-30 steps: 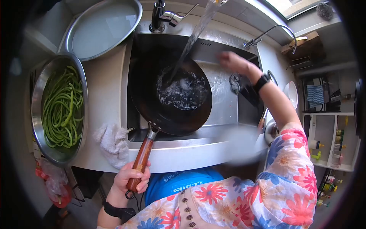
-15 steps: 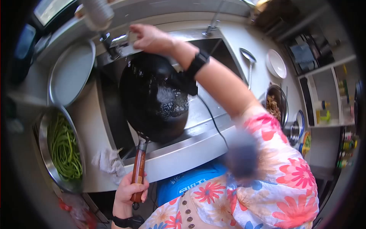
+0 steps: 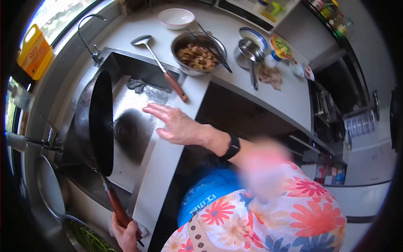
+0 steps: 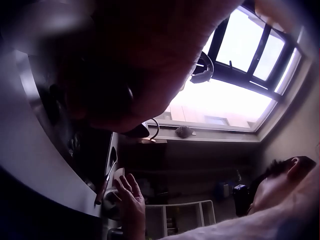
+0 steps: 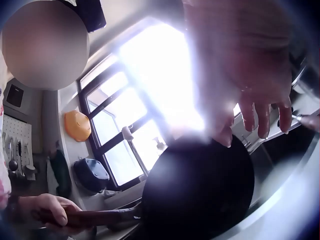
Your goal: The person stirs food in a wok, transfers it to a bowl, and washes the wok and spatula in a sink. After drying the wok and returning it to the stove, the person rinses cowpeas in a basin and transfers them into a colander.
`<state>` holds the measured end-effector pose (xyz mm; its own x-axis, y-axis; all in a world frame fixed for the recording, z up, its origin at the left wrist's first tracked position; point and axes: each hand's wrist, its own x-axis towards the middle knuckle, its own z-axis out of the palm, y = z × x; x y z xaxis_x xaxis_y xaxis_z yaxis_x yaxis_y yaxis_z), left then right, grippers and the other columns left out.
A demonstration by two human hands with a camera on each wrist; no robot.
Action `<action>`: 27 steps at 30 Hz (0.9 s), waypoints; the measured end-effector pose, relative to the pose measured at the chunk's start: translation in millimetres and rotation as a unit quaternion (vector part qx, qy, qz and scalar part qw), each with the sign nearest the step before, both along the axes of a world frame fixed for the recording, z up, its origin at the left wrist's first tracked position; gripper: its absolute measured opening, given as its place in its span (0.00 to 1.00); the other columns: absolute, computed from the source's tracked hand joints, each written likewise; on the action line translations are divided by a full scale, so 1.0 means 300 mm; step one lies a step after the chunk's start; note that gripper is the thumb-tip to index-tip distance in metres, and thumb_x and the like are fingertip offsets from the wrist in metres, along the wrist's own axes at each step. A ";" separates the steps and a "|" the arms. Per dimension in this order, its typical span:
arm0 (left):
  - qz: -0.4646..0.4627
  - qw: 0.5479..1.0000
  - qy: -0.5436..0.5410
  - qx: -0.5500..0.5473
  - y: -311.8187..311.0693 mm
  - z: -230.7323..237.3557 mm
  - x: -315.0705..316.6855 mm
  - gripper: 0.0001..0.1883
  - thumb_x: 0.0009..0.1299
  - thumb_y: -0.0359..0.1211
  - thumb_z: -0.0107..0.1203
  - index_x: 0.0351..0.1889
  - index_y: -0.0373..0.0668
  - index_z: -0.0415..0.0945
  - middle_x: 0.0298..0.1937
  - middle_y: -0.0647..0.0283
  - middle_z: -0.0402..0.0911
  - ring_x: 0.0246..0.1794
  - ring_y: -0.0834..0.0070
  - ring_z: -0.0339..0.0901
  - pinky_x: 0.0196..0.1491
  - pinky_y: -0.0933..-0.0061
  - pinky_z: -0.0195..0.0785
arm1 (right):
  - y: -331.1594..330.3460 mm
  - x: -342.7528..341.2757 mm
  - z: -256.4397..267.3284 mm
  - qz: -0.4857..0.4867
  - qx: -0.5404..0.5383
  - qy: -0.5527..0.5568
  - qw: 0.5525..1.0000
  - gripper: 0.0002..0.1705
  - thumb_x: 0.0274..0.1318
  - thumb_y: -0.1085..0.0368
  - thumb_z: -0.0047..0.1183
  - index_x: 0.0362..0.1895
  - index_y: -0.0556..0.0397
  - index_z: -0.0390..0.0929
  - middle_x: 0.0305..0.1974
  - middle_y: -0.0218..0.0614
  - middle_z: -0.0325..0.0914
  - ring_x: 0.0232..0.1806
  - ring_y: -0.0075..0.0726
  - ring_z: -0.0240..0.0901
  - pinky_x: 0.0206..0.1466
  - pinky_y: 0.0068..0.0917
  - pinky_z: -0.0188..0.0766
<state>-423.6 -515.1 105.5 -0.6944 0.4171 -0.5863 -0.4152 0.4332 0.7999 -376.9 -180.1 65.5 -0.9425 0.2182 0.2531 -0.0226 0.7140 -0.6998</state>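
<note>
My left hand (image 3: pixel 125 233) grips the brown wooden handle (image 3: pixel 118 208) of a dark wok. Over the left side of the sink, the wok (image 3: pixel 102 122) is tipped steeply onto its side, its hollow facing right. My right hand (image 3: pixel 178 125) hovers over the sink's front edge, fingers spread and holding nothing. In the right wrist view its wet fingers (image 5: pixel 263 120) hang down near the wok (image 5: pixel 200 187). The steel sink (image 3: pixel 138 161) has a round drain and a dark rag (image 3: pixel 136 85) at its far end.
A wooden-handled spatula (image 3: pixel 156 59) lies beside the sink. Past it stand a steel bowl of chopped meat (image 3: pixel 197 56) with chopsticks (image 3: pixel 218 52) across it, a white bowl (image 3: pixel 176 18) and a small saucepan (image 3: pixel 248 54). Green beans (image 3: pixel 90 238) sit in a basin at lower left.
The wok, earlier lying flatter with water in it, is now tipped on its side. My right hand has left the tap and moved right; the water stream is gone. The head view has turned right.
</note>
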 end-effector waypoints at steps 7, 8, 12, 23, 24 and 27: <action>-0.026 0.998 0.054 0.007 0.008 -0.014 0.039 0.11 0.57 0.25 0.53 0.37 0.36 0.65 0.15 0.67 0.66 0.09 0.82 0.60 0.12 0.82 0.51 | 0.170 0.532 0.173 -0.301 -0.064 0.087 0.948 0.13 0.50 0.74 0.46 0.41 0.55 0.75 0.37 0.39 0.77 0.36 0.28 0.76 0.41 0.23 0.72; -0.026 0.998 0.056 0.009 0.018 -0.007 0.048 0.11 0.57 0.25 0.53 0.37 0.36 0.65 0.15 0.67 0.66 0.09 0.82 0.60 0.12 0.82 0.51 | 0.229 0.620 0.173 -0.361 -0.082 0.088 0.925 0.11 0.51 0.73 0.46 0.41 0.55 0.76 0.33 0.36 0.78 0.31 0.24 0.75 0.37 0.20 0.72; -0.009 0.998 0.055 -0.009 0.063 0.009 0.107 0.10 0.57 0.25 0.52 0.35 0.36 0.65 0.14 0.66 0.66 0.08 0.81 0.60 0.11 0.81 0.51 | 0.671 0.962 -0.044 -0.546 0.093 -0.084 0.828 0.17 0.48 0.56 0.52 0.40 0.53 0.76 0.33 0.39 0.79 0.35 0.36 0.77 0.41 0.29 0.71; 0.080 0.993 0.084 0.031 0.175 -0.005 0.229 0.17 0.51 0.25 0.50 0.41 0.33 0.64 0.22 0.64 0.68 0.09 0.78 0.65 0.10 0.80 0.61 | 1.108 0.887 -0.239 -0.617 0.157 -0.331 0.696 0.38 0.44 0.41 0.51 0.59 0.42 0.60 0.52 0.40 0.69 0.55 0.52 0.64 0.57 0.58 0.52; 0.078 0.993 0.083 0.038 0.173 0.010 0.237 0.17 0.51 0.25 0.51 0.40 0.33 0.64 0.22 0.65 0.68 0.09 0.78 0.65 0.10 0.80 0.61 | 1.117 0.922 -0.234 -0.592 0.143 -0.343 0.715 0.35 0.44 0.42 0.51 0.56 0.43 0.63 0.49 0.40 0.71 0.53 0.50 0.66 0.56 0.55 0.55; 0.086 0.992 0.066 0.060 0.220 0.070 0.249 0.18 0.51 0.25 0.52 0.41 0.32 0.64 0.22 0.64 0.69 0.09 0.79 0.66 0.11 0.81 0.61 | 1.064 1.049 -0.239 -0.490 0.155 -0.289 0.808 0.11 0.54 0.63 0.45 0.40 0.52 0.74 0.32 0.37 0.77 0.31 0.32 0.75 0.32 0.28 0.71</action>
<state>-349.0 -449.1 126.6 -0.8287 0.3469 -0.4392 -0.3639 0.2623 0.8938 -62.0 139.0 -6.0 -0.3357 0.9418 0.0183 0.9264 0.3336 -0.1748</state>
